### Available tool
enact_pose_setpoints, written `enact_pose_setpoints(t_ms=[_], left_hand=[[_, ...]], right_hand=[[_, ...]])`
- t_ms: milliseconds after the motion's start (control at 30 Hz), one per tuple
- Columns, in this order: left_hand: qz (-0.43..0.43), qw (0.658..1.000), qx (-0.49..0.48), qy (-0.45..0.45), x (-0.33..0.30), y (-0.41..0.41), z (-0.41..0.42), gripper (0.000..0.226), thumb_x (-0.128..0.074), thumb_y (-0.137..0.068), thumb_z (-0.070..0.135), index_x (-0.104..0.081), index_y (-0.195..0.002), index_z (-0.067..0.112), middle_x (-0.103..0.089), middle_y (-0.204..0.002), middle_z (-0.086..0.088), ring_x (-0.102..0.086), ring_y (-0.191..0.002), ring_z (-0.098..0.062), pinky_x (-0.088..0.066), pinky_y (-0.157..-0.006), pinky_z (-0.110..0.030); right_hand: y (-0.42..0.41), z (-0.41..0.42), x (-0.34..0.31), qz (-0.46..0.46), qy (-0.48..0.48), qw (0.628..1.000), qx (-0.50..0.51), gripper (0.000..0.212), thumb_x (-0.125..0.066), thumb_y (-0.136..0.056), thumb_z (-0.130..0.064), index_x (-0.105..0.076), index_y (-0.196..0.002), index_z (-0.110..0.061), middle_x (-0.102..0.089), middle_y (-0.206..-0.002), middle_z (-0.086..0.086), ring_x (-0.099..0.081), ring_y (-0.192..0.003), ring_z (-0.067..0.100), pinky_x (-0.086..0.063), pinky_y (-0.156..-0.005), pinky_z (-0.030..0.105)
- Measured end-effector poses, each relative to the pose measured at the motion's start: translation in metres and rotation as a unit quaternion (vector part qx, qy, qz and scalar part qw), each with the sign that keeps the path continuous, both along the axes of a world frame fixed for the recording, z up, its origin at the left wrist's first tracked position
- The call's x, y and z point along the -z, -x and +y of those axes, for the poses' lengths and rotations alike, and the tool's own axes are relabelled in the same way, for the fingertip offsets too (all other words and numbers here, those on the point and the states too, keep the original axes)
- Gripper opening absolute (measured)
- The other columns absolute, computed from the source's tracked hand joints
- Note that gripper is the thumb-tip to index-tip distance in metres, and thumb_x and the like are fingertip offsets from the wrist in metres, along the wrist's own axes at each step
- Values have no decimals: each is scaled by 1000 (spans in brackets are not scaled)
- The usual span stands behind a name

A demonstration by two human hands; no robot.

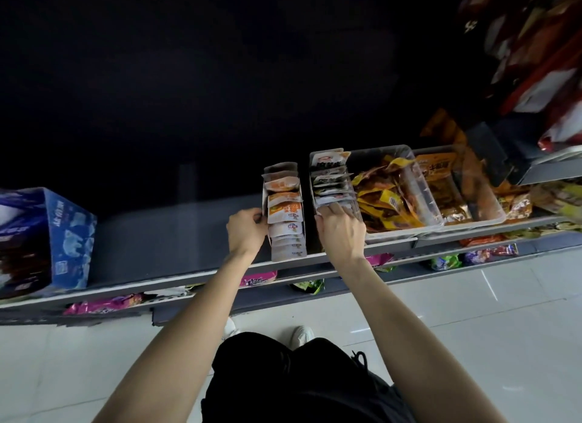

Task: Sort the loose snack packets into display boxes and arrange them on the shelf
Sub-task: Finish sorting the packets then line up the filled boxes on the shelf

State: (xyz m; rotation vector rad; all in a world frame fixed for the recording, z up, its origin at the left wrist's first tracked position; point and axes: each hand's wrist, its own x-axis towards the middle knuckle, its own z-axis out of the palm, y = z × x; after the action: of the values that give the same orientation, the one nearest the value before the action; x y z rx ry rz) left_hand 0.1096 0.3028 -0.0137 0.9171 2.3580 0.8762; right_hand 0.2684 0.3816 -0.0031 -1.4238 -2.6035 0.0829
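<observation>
Two narrow cardboard display boxes stand side by side on the grey shelf (163, 243). The left display box (285, 252) holds a row of orange and white snack packets (285, 213). My left hand (247, 230) grips its left wall near the front. The right display box (315, 186) holds a row of white and dark packets (330, 183). My right hand (341, 230) lies over its front end, fingers touching the nearest packets. Whether that hand holds a packet is hidden.
A clear plastic bin (422, 186) of loose yellow and brown packets sits right of the boxes, with a second bin (485, 195) beyond it. A blue carton (67, 233) stands at the shelf's left. Lower shelves hold pink, green and purple packets. White tiled floor lies below.
</observation>
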Motion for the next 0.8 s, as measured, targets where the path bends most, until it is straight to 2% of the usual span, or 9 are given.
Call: enact_pose_setpoints(t_ms=[67,100,267,433,500,567,633,700,800], left_hand=[[6,1000,0,5,1,7,-7,13,-61,-83,14,-71,-75,10,-71,-68,-4,-68,-67,-23,-55,-69,-37],[13,1000,2,6,2,11,-10,12,-62,-82,15,-71,-75,10,-71,-68,-4,-68,-68,-23,-55,-69,-37],[29,1000,-8,3,0,25,-22,8,-64,-80,14,-72,-79,12,-72,-72,-4,-68,-72,-21,-54,-74,-35],[48,999,-3,-2,-13,23,-27,25,-61,-88,13,-67,-113,14,-71,-101,-7,-67,-93,-22,-49,-86,-31],[111,991,-40,-65,-26,16,-30,30,-57,-90,11,-60,-119,14,-66,-107,-4,-66,-90,-19,-52,-84,-33],[164,964,-53,-200,-47,-6,-31,27,-56,-86,4,-58,-112,10,-60,-102,0,-61,-84,-16,-52,-75,-27],[173,943,14,-284,-65,-37,-26,22,-55,-85,2,-59,-106,7,-59,-97,1,-59,-84,-12,-49,-74,-19],[130,952,87,-264,-69,-64,-12,23,-57,-87,3,-60,-109,6,-64,-101,0,-61,-87,-8,-49,-76,-13],[47,983,115,-135,-46,-80,18,35,-53,-92,8,-51,-127,8,-65,-111,-4,-65,-92,-14,-50,-77,-18]], right_hand=[[2,-1,2,3,-10,1000,1,14,-81,-67,-18,-73,-78,-13,-68,-76,5,-67,-71,25,-54,-59,31],[3,-2,1,0,-10,1000,5,17,-82,-67,-22,-74,-78,-13,-68,-77,6,-67,-71,26,-54,-60,31],[16,0,2,11,1,1000,28,22,-90,-56,-26,-72,-61,-14,-64,-65,3,-62,-47,22,-46,-47,21],[25,-2,3,43,-17,998,40,19,-89,-56,-19,-71,-61,-15,-64,-61,0,-60,-42,19,-41,-43,18],[25,-4,5,65,-14,997,35,16,-86,-61,-19,-71,-64,-15,-65,-62,0,-61,-45,20,-41,-45,18],[19,-6,5,91,-22,995,26,11,-82,-68,-20,-72,-69,-15,-65,-65,1,-63,-50,19,-41,-46,18],[7,-8,4,121,-38,992,10,9,-78,-72,-16,-70,-69,-13,-64,-66,1,-63,-54,20,-38,-46,18],[-7,-9,2,153,-80,985,3,7,-75,-73,-12,-68,-71,-13,-65,-70,2,-62,-60,21,-39,-49,20],[-24,-3,-2,166,-136,977,20,8,-66,-79,-12,-70,-85,-11,-67,-86,4,-58,-79,26,-45,-66,33]])
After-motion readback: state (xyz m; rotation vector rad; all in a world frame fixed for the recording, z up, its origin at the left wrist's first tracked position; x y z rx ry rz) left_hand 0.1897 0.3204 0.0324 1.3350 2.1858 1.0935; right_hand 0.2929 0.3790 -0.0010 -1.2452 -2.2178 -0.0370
